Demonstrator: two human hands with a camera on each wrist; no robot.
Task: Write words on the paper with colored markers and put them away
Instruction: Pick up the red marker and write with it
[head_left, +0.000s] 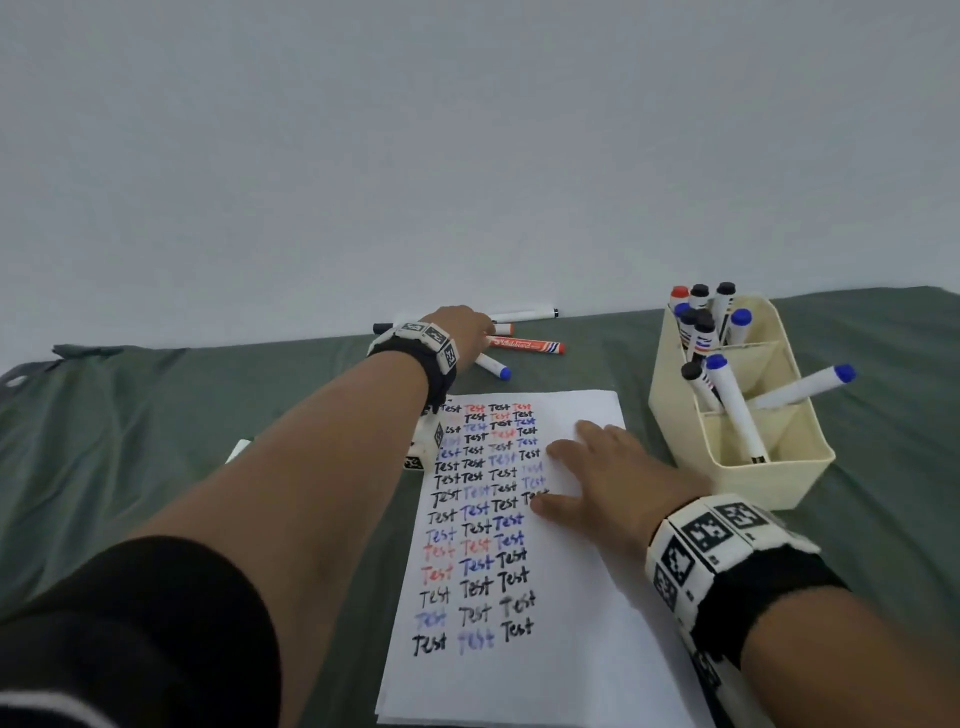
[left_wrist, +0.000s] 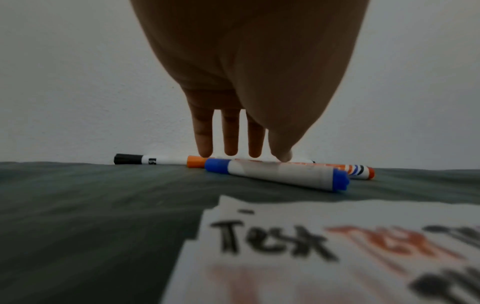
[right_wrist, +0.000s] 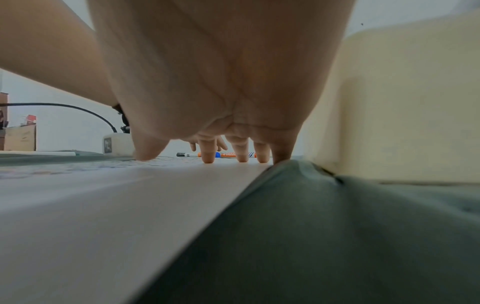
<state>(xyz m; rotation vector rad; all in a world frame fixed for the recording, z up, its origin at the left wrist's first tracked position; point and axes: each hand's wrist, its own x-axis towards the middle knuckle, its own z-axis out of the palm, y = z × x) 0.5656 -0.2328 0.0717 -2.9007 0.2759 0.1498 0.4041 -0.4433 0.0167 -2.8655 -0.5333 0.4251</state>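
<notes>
Green cloth is covering the worktop (head_left: 156, 415), and the paper (head_left: 566, 597) is lying at lower centre of the head view, filled with rows of "Test" in black, red and blue. The right hand (head_left: 618, 483) is resting flat on the paper's right side, fingers (right_wrist: 207, 158) straight and slightly spread, tips pressing the sheet. The left hand (head_left: 462, 332) is reaching to the loose markers above the sheet, near the wall; its fingers (left_wrist: 230, 144) are hanging straight and apart, tips touching or just over the pens, pinching nothing yet.

The blue marker (left_wrist: 278, 175) is lying nearest, with the orange marker (left_wrist: 355, 170) just behind it and a black-capped marker (left_wrist: 140, 159) to the left. The cream holder (head_left: 779, 462), at centre right, is already carrying many markers.

The step in hand looks like picking a pen. To do it well, the thumb and forefinger should be closing on one barrel near its middle, lifting straight up so the round neighbours are not set rolling. The right hand should be holding the sheet down, since thin paper on cloth will likely be sliding under any nudge.
</notes>
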